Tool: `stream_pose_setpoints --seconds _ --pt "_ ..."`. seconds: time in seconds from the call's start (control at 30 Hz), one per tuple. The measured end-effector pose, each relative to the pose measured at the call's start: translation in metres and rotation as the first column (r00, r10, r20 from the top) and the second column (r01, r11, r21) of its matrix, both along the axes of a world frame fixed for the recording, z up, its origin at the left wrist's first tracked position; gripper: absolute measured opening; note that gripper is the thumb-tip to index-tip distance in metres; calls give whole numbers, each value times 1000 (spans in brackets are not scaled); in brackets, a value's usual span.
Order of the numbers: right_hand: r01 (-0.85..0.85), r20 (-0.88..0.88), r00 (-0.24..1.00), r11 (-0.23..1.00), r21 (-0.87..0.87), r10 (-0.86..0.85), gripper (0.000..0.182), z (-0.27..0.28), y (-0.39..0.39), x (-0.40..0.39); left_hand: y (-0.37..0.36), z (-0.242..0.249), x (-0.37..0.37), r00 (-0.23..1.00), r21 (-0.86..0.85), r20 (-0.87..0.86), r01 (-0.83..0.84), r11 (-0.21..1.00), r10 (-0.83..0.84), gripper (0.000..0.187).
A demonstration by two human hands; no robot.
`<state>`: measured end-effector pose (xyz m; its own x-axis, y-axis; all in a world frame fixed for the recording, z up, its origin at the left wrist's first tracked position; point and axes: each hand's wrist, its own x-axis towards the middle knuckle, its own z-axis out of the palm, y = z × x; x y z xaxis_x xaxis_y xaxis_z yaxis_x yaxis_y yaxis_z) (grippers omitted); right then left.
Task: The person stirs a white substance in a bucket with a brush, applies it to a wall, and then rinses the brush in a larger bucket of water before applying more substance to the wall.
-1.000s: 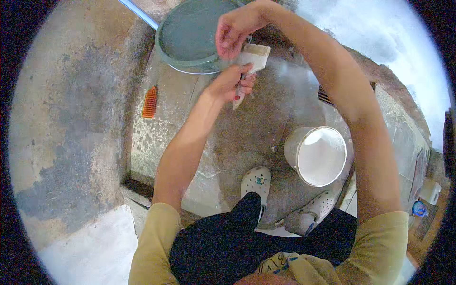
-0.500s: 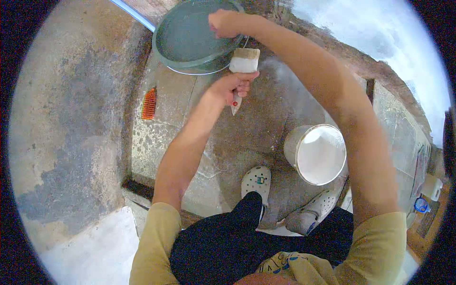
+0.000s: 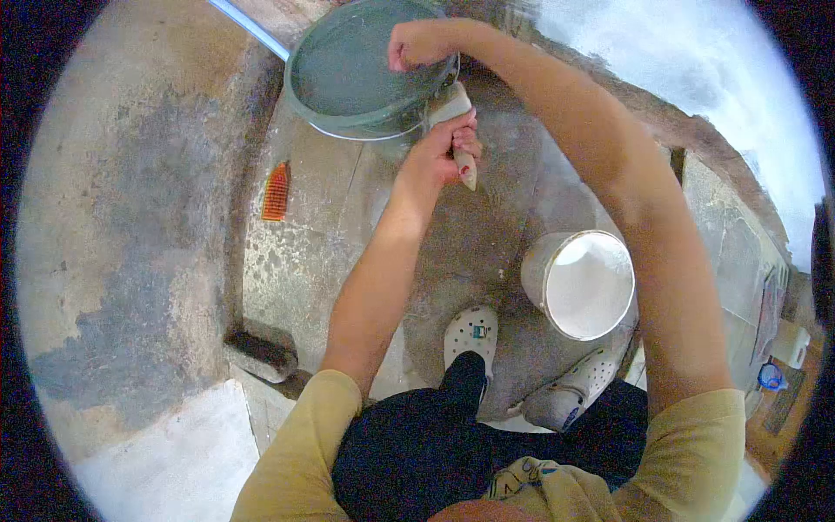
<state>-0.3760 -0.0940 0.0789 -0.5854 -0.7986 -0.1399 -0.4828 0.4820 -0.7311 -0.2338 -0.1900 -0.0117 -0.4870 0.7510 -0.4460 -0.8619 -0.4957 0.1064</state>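
- Gripping the paintbrush by its handle, the left hand has its fingers wrapped fully shut, bristles pointed up against the basin's rim, likely to work them there.
- Just beyond, the right hand curls over the green basin edge, seemingly steadying it.
- Well below both hands stands a white bucket by the feet; an orange comb lies to the left.

Both arms reach forward and down, bare below short sleeves. The left hand is fisted around a brush, thumb side up, just below the basin. The right hand, curled, rests on the basin's near rim, elbow bent outward.
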Motion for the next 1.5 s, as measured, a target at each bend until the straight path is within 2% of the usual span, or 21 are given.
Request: stream_pose_setpoints --seconds 0.07,0.1,0.2,0.27,0.4,0.47,0.53,0.67,0.73,0.77,0.83,0.97,1.03,1.07,1.13,1.2,1.27,1.3,1.37,1.4,1.5 --pt "38 -521 836 927 374 176 14 -42 -1 -32 -3 2 4 998 13 58 -27 1000 26 14" --pt "40 -522 835 927 372 173 14 -30 -3 -23 -5 6 6 996 34 57 -72 997 70 14" --pt "40 -299 952 939 342 69 17 21 -12 25 -17 5 20 985 131 113 -143 981 128 15" --pt "29 411 911 986 -165 42 17 32 -4 43 -25 8 27 977 211 160 -175 962 143 16" --pt "-30 397 915 994 -103 69 17 49 7 85 -33 -2 25 925 222 341 -252 942 167 26" --pt "-179 -18 980 911 370 200 17 55 22 105 -33 -1 24 920 246 354 -267 932 170 28" --pt "129 -249 968 886 446 -16 19 41 41 141 -26 11 32 935 83 205 -313 946 291 33" --pt "278 -504 842 955 101 -191 29 9 48 201 -12 16 39 975 58 -171 -134 989 142 39" --pt "575 -40 818 817 51 -573 34 25 43 221 -4 21 43 969 -193 -248 -50 980 0 52" --pt "580 -38 815 813 51 -579 34 14 47 223 -1 20 44 969 -194 -246 -43 980 -6 52" --pt "656 295 719 755 12 -630 32 -14 62 223 4 7 39 968 -150 -242 26 988 -62 56" --pt "739 439 583 671 63 -683 22 -28 93 232 -6 -4 48 949 -89 -65 301 949 -307 51" --pt "754 147 639 653 76 -755 18 -32 107 235 -13 30 65 910 -515 -234 182 838 -342 45" --pt "756 145 637 650 75 -758 18 -34 115 237 -19 45 61 908 -514 -237 184 838 -345 45" --pt "786 -395 528 609 -108 -751 15 -39 126 243 -40 74 53 616 -653 -669 -219 725 -416 37" --pt "829 -396 493 557 -57 -774 14 -13 125 248 -54 104 24 415 -615 -788 -513 599 -454 29" --pt "866 -401 455 501 -9 -795 14 -3 125 251 -67 120 -17 233 -562 -706 -759 329 -668 27" --pt "849 -456 462 528 -19 -760 15 -3 128 254 -70 120 -36 233 -562 -705 -760 327 -670 27" --pt "830 -517 462 557 -35 -721 16 -3 132 256 -74 119 -71 144 -544 -247 -839 14 -958 27" --pt "832 -538 469 555 3 -700 17 -6 133 258 -80 111 -84 144 -540 -247 -842 13 -958 27" --pt "828 -543 497 557 63 -677 18 -6 137 262 -89 92 -105 -132 -439 -344 -852 284 -929 23"
